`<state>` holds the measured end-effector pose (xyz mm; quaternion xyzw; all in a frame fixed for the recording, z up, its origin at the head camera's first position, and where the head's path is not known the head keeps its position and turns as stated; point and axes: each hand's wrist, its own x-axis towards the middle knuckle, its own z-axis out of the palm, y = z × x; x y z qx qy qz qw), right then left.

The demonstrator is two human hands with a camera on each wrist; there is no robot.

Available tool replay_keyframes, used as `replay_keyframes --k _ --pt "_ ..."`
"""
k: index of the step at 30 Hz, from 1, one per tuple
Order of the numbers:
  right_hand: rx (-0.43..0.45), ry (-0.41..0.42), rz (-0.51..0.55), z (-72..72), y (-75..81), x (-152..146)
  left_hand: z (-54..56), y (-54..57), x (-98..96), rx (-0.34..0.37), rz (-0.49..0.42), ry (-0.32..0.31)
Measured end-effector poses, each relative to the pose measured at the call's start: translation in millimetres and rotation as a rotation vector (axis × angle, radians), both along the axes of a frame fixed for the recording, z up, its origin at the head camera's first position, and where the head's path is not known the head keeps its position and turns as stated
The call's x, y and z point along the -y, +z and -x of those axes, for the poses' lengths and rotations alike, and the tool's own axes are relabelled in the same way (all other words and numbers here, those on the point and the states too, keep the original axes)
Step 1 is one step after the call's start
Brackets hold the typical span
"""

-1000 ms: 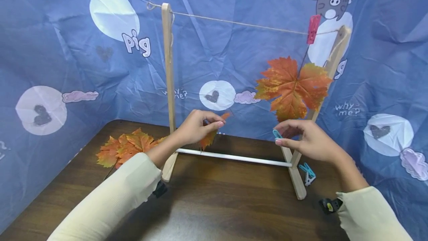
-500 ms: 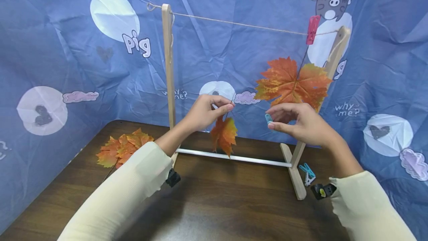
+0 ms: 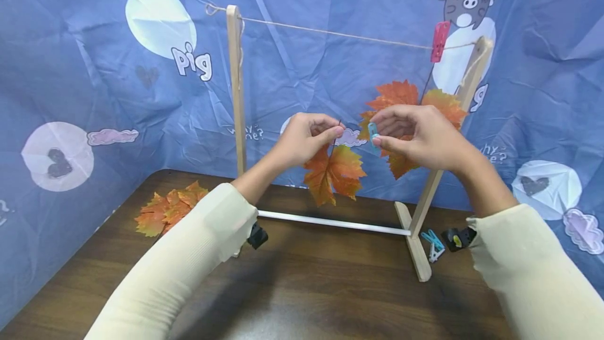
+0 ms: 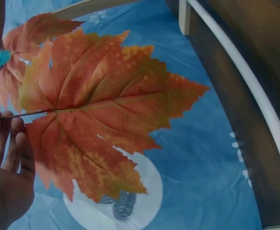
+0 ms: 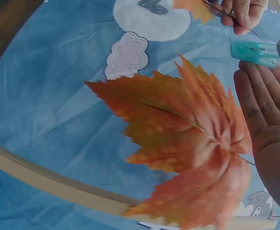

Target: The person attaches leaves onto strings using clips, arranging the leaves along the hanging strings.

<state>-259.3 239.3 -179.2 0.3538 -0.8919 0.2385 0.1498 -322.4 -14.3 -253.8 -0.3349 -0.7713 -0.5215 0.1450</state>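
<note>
In the head view my left hand (image 3: 309, 138) pinches the thin stem of an orange maple leaf (image 3: 334, 174), which hangs below the fingers. The same leaf (image 4: 97, 115) fills the middle of the left wrist view. My right hand (image 3: 422, 135) holds a teal clothespin (image 3: 373, 135) between thumb and fingertips, a short way right of the stem and apart from it. Behind that hand, a second leaf (image 3: 394, 96) hangs from the string (image 3: 330, 31) by a red clothespin (image 3: 440, 42); the hand covers part of it.
A wooden stand has a left post (image 3: 236, 88), a right post (image 3: 472, 80) and a white crossbar (image 3: 330, 221). Several leaves (image 3: 170, 209) lie on the table (image 3: 302, 287) at left. Spare clothespins (image 3: 432, 245), teal and whitish, lie by the right foot.
Both hands have risen toward the string. The left hand has also moved right, its leaf swinging into fuller view; the right hand has shifted slightly left with the teal clothespin.
</note>
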Motion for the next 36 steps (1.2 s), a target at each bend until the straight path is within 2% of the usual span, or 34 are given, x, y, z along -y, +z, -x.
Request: replay_keyframes --k 7,15,21,26,32,36 --pt "-0.013 -0.024 0.005 0.5 29.1 11 5.6 13.7 -8.5 -0.035 -0.009 -0.047" --pt "-0.158 -0.060 -0.024 -1.1 61.8 17 7.6 25.3 -12.7 -0.032 -0.025 -0.052" --pt "-0.225 -0.102 -0.040 2.8 82.9 19 11.1 32.5 -15.3 -0.048 -0.034 -0.041" --pt "-0.271 -0.172 -0.053 5.1 93.8 19 14.0 39.0 -18.8 -0.070 -0.010 -0.030" --pt "-0.340 -0.210 -0.040 9.0 105.0 19 15.7 51.8 -24.1 -0.071 -0.035 -0.036" --pt "-0.348 -0.246 -0.017 13.0 110.5 23 15.2 60.1 -29.1 -0.094 -0.021 -0.034"
